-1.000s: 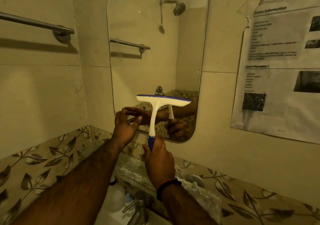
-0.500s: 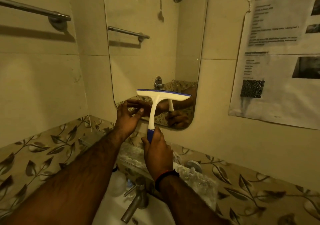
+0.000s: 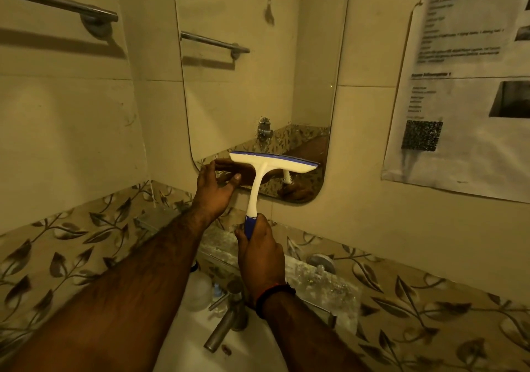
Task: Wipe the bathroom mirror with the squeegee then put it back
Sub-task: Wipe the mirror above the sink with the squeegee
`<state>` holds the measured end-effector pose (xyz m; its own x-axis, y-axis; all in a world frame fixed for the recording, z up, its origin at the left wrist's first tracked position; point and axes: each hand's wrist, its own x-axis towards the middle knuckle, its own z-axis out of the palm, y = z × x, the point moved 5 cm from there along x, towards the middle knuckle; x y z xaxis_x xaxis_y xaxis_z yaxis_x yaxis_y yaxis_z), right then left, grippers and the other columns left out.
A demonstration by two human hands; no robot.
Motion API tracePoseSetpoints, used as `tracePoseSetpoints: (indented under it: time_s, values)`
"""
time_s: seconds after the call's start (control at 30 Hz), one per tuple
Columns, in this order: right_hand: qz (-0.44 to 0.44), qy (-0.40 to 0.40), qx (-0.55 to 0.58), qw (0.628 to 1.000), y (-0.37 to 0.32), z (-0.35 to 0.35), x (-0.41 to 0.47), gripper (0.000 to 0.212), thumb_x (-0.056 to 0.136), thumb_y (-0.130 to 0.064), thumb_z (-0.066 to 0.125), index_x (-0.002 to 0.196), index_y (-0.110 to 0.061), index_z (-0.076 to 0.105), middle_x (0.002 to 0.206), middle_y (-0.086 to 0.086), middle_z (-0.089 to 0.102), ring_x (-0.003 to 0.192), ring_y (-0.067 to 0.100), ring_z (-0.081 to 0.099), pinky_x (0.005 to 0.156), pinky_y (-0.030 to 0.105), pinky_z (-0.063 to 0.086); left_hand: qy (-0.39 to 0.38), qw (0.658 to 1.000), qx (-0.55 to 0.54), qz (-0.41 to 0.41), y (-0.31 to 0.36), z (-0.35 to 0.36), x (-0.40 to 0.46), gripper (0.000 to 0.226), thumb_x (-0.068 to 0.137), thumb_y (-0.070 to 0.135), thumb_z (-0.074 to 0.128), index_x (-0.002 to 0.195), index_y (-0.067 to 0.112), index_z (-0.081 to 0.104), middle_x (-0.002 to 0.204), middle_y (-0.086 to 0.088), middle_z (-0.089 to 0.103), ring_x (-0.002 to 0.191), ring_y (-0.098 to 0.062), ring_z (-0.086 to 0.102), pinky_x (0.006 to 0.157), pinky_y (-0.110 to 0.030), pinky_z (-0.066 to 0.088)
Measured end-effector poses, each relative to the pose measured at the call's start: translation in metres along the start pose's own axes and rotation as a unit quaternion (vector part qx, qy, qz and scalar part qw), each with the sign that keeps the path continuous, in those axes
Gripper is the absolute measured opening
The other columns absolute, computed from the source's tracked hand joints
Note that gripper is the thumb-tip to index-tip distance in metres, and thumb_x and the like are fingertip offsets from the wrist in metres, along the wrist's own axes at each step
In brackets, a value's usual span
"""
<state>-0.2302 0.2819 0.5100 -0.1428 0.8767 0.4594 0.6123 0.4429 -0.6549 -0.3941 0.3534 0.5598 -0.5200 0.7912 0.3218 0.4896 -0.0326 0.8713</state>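
A tall rounded mirror (image 3: 258, 79) hangs on the beige tiled wall ahead. My right hand (image 3: 259, 254) is shut on the blue grip of a white squeegee (image 3: 262, 170). Its blue-edged blade lies level against the lower part of the glass. My left hand (image 3: 213, 191) rests with spread fingers at the mirror's bottom left corner, holding nothing. Both hands and the squeegee are reflected in the glass.
A towel rail (image 3: 57, 4) is fixed on the left wall. A printed notice (image 3: 464, 84) hangs to the right of the mirror. Below are a glass shelf (image 3: 312, 277), a metal tap (image 3: 220, 331), a white bottle (image 3: 198, 288) and the white basin (image 3: 229, 357).
The squeegee blade has slid down the mirror toward its lower edge. The view has tilted downward, showing more of the tap and basin. My left hand stays at the mirror's corner.
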Motion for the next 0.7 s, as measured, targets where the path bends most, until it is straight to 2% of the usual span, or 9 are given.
tracePoseSetpoints:
  time_s: [0.23, 0.57, 0.7]
  values:
    - [0.001, -0.001, -0.002, 1.0, 0.001, -0.002, 0.0, 0.05, 0.094, -0.044, 0.052, 0.135, -0.021, 0.034, 0.125, 0.001, 0.056, 0.098, 0.023, 0.061, 0.08, 0.037, 0.054, -0.005, 1.0, 0.001, -0.006, -0.001, -0.002, -0.001, 0.075, 0.088, 0.053, 0.059, 0.151, 0.032, 0.023, 0.161, -0.002, 0.015, 0.142, -0.032, 0.031, 0.11, -0.056, 0.036]
    - [-0.032, 0.024, -0.052, 0.998, 0.0, -0.019, 0.002, 0.049, 0.096, -0.045, 0.046, 0.137, -0.021, 0.034, 0.123, 0.001, 0.059, 0.097, 0.021, 0.062, 0.078, 0.033, 0.052, -0.001, 1.0, -0.009, -0.008, 0.001, 0.0, -0.003, 0.077, 0.088, 0.054, 0.059, 0.152, 0.031, 0.022, 0.161, -0.002, 0.015, 0.143, -0.032, 0.029, 0.11, -0.052, 0.035]
    - [-0.038, 0.032, -0.052, 0.997, -0.001, -0.022, 0.003, 0.051, 0.096, -0.047, 0.044, 0.139, -0.022, 0.032, 0.125, 0.0, 0.058, 0.099, 0.02, 0.062, 0.081, 0.036, 0.055, 0.002, 1.0, -0.018, 0.004, 0.003, 0.001, -0.004, 0.072, 0.088, 0.05, 0.061, 0.149, 0.031, 0.028, 0.159, -0.004, 0.02, 0.14, -0.032, 0.034, 0.11, -0.053, 0.037]
